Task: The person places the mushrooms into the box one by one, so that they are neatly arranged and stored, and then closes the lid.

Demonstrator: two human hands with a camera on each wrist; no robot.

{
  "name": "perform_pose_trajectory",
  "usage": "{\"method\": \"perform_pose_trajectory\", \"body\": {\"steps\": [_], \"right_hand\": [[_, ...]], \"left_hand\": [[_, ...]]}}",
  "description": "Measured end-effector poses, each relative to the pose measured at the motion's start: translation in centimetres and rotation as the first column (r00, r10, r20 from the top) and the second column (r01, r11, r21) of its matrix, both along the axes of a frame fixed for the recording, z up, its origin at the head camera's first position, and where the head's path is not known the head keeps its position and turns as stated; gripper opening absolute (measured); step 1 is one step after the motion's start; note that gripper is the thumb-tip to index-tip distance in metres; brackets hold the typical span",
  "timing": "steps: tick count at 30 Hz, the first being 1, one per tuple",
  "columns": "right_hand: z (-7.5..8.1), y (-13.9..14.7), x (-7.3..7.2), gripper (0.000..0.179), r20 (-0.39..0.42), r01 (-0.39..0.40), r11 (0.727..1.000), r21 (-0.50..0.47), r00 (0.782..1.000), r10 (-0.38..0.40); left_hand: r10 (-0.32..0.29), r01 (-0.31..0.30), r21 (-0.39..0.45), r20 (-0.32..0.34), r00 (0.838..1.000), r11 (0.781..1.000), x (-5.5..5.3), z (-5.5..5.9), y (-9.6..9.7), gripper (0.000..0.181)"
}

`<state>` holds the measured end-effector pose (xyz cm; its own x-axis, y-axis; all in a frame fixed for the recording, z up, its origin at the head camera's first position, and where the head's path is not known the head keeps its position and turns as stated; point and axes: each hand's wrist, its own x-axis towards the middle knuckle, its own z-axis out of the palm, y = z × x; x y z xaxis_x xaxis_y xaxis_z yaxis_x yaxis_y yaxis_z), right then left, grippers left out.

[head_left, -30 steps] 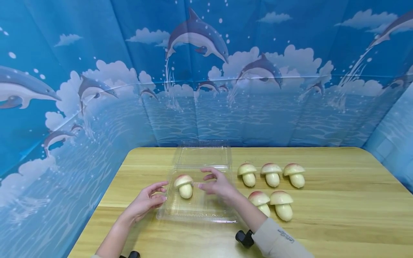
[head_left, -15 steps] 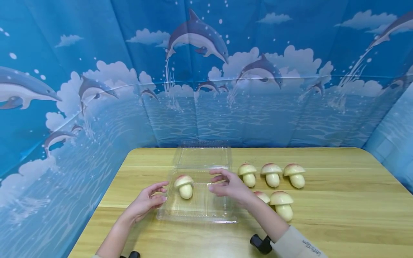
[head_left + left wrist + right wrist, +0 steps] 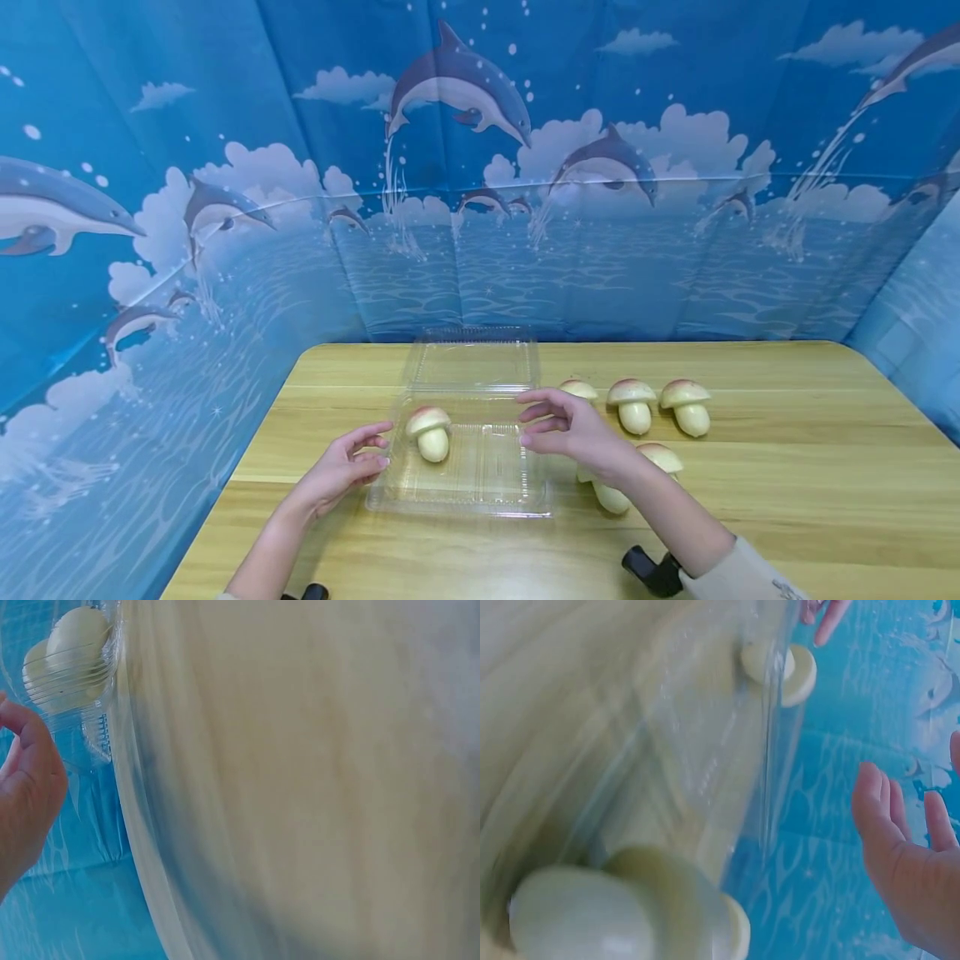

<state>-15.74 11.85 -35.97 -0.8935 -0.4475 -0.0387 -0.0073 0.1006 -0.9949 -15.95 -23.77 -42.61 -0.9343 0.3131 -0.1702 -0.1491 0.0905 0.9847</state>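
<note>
A clear plastic clamshell box (image 3: 498, 479) lies unfolded on the table, its lid (image 3: 474, 365) toward the back. One toy mushroom (image 3: 432, 437), with a cream stem and reddish cap, lies in the left part of its base. At the left rim is my left hand (image 3: 333, 473), fingers loosely bent and holding nothing. My right hand (image 3: 577, 429) hovers by the right rim, fingers bent and apart with nothing between them. Its hand and forearm partly hide several mushrooms. In the right wrist view, a large mushroom (image 3: 585, 911) shows low in front of the hand (image 3: 915, 862).
More toy mushrooms stand right of the box in two rows, among them a back middle one (image 3: 634, 408), a back right one (image 3: 686, 408) and a front one (image 3: 611, 498). Behind the wooden table (image 3: 810, 433) hangs a blue dolphin curtain (image 3: 487, 267).
My right hand has moved right, from near the mushroom in the box to the box's right rim, nearer the other mushrooms. My left hand has stayed in place.
</note>
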Motion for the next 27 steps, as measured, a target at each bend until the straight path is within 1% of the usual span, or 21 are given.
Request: {"method": "perform_pose_trajectory", "body": {"steps": [6, 12, 20, 24, 27], "right_hand": [[0.8, 2.3, 0.2, 0.057, -0.024, 0.016, 0.998, 0.058, 1.000, -0.015], [1.3, 4.5, 0.4, 0.056, -0.034, 0.030, 0.997, 0.072, 0.999, -0.027], [1.7, 7.4, 0.9, 0.053, -0.092, 0.064, 0.989, 0.136, 0.994, -0.052], [1.6, 9.2, 1.2, 0.047, -0.109, 0.087, 0.987, 0.138, 0.991, -0.073], [1.3, 10.8, 1.5, 0.042, -0.118, 0.117, 0.983, 0.145, 0.988, -0.100]], "left_hand": [[0.013, -0.013, -0.002, 0.010, 1.000, 1.000, 0.0, 0.2, 0.1, 0.063], [0.006, -0.006, -0.004, 0.004, 1.000, 1.000, -0.1, 0.1, 0.1, 0.063], [-0.002, 0.002, -0.006, -0.001, 1.000, 1.000, -0.2, 0.0, 0.0, 0.063], [-0.001, 0.001, -0.004, -0.003, 1.000, 1.000, -0.3, -0.1, 0.0, 0.063], [0.003, -0.003, -0.002, 0.001, 1.000, 1.000, -0.3, -0.2, 0.0, 0.063]]}}
